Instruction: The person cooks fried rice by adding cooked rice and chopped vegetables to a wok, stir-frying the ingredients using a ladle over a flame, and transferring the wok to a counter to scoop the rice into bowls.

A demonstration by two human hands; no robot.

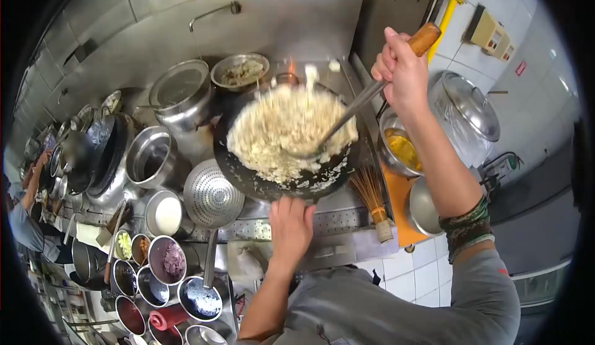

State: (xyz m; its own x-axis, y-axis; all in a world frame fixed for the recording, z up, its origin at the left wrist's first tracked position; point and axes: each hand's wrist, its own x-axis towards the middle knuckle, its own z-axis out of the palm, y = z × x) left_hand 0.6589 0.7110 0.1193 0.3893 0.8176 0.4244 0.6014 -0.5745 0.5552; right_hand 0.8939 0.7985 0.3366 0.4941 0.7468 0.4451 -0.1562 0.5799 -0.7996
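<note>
Right fingers (387,62) are gripping the ladle (361,103), ideally sweeping low, while left fingers (284,209) are gripping and steadying the wok (238,174) at six o'clock.

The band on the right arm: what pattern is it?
The band is green and brown camouflage; head view, the only one.

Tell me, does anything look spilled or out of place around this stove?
Two things. A pale bit of food shows beyond the far rim of the wok; whether airborne or landed, I can't tell. And a red bottle lies on its side among the bowls, where I'd expect it upright.
</note>
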